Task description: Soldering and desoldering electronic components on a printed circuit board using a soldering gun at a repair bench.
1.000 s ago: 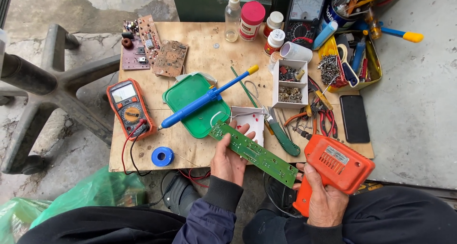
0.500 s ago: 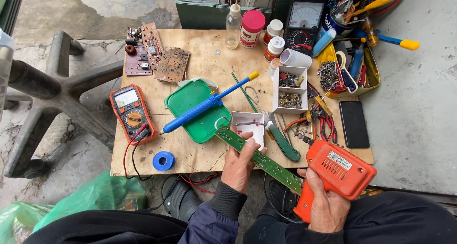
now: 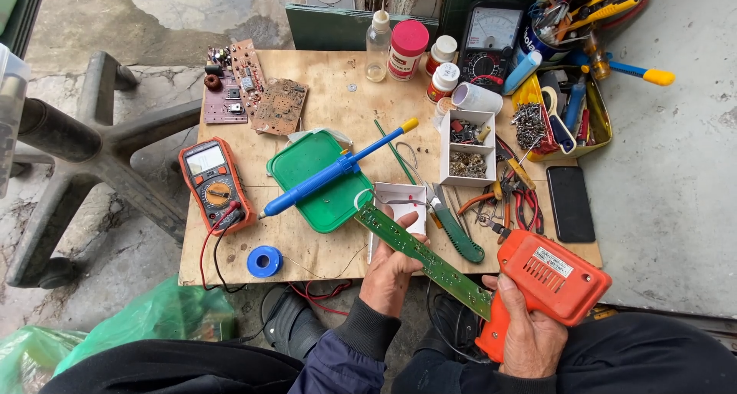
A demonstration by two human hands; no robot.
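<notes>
My left hand (image 3: pixel 393 273) grips a long narrow green circuit board (image 3: pixel 418 250) that slants from upper left to lower right over the front edge of the wooden board (image 3: pixel 330 248). My right hand (image 3: pixel 528 334) is closed around the handle of an orange gun-shaped power tool (image 3: pixel 551 277), held beside the circuit board's lower end. Just beyond the left hand lie a small white box (image 3: pixel 401 198) and a green lid (image 3: pixel 318 180) with a blue soldering iron (image 3: pixel 334 170) across it.
An orange multimeter (image 3: pixel 213 180) with red and black leads and a blue solder reel (image 3: pixel 264 261) lie at left. Loose circuit boards (image 3: pixel 257 93), bottles, an analogue meter (image 3: pixel 490 39), a parts box (image 3: pixel 467 144), pliers, a black phone (image 3: pixel 570 203) and a tool tray (image 3: pixel 564 110) fill the back and right.
The view has shifted slightly. Both hands stay near the front edge with the circuit board and the orange tool still held; the board has tilted a little more toward the tool.
</notes>
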